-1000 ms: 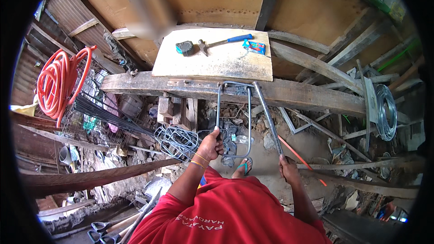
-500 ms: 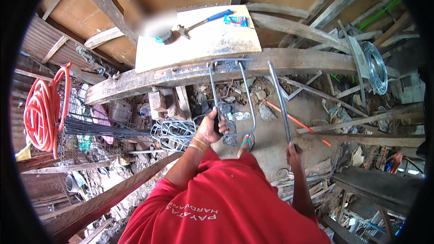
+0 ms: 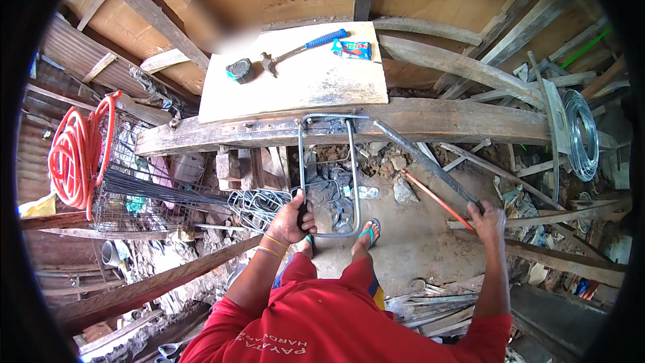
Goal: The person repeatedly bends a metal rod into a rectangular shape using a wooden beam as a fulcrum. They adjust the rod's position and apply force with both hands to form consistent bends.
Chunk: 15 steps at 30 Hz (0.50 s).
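The bent rod (image 3: 355, 181) forms a narrow loop, its far end on the wooden beam (image 3: 470, 119); it extends ahead and right of the left hand (image 3: 291, 220), whose fingers curl around its near left corner. Well apart, the right hand (image 3: 488, 220) is wrapped around the metal bar (image 3: 430, 163), angled toward the rod's tip. White lettering (image 3: 272, 344) marks the red shirt (image 3: 336, 316); a printed blue packet (image 3: 351, 50) lies near the hammer (image 3: 302, 52).

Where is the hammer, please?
In the head view's upper middle, the hammer lies on the board, its head right of the tape measure, its handle beside the blue packet.
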Available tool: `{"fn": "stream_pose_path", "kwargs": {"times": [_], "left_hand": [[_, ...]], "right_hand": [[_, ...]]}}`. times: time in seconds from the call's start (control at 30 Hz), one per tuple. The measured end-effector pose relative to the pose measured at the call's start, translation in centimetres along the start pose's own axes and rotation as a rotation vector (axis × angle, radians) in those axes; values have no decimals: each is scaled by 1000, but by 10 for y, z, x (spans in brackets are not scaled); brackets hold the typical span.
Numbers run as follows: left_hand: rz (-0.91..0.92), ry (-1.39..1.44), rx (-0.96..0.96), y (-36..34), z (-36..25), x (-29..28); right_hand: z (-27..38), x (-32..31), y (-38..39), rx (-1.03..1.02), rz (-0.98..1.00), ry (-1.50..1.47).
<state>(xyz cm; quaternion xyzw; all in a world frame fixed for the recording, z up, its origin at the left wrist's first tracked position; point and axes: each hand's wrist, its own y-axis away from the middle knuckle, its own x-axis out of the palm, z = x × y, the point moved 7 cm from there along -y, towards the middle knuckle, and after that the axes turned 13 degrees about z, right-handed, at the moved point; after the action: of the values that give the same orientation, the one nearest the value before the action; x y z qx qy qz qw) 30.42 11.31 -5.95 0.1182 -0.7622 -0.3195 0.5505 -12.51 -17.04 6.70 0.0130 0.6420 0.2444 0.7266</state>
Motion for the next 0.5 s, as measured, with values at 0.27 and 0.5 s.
{"fn": "stream_pose_path", "kwargs": {"times": [0.27,0.5], "left_hand": [[-112,-68,19,7,-2,8],[-204,-108,45,13,-7,19]], "right_hand": [[6,-34,-84,-186,-18,84],[31,-77,-129,-224,156,96]]}}
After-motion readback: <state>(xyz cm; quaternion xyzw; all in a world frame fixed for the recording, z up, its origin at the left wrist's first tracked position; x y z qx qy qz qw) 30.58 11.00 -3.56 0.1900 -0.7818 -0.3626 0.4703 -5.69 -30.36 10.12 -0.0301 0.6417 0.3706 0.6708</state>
